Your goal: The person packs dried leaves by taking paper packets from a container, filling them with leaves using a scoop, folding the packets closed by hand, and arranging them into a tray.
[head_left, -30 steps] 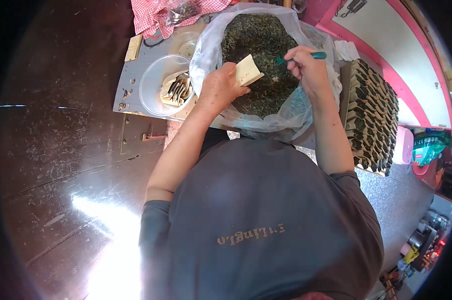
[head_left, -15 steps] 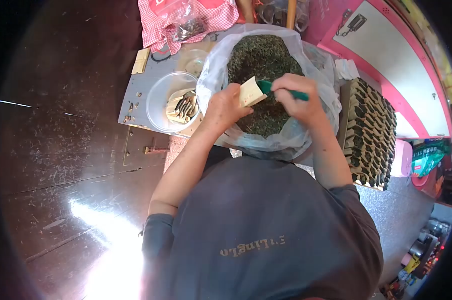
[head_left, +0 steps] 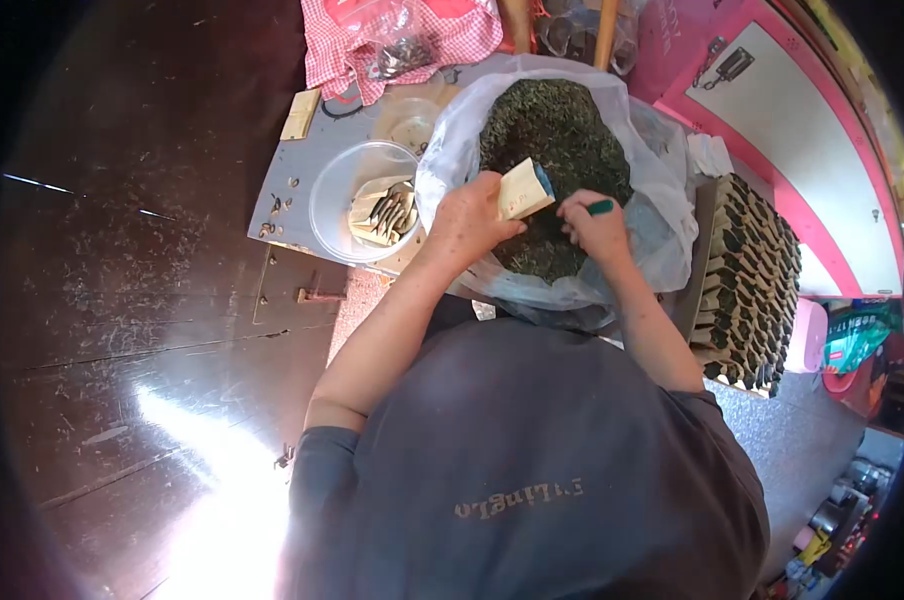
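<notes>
My left hand (head_left: 475, 222) grips a small pale paper packet (head_left: 523, 191) with faint writing, its mouth turned to the right over the plastic bag. My right hand (head_left: 597, 228) is closed around a green-handled tool (head_left: 600, 207), just right of the packet; the tool's far end cannot be made out. Beneath both hands, dark green dried leaves (head_left: 552, 130) fill a large translucent plastic bag (head_left: 450, 150). Left of the bag stands a round clear tub (head_left: 334, 200) holding folded papers and dark pieces (head_left: 392, 212).
A box of many upright leaf-filled packets (head_left: 747, 280) stands at the right. A checked cloth (head_left: 337, 45) and a bag of dark pieces (head_left: 404, 55) lie at the back left. A stack of pale paper (head_left: 300, 114) rests on the grey table (head_left: 292, 160). A pink-edged cabinet (head_left: 792, 110) is behind.
My right hand first brought the green tool to the packet's mouth, then moved slightly down and away from it. The camera view has shifted, with the table scene lower and further right.
</notes>
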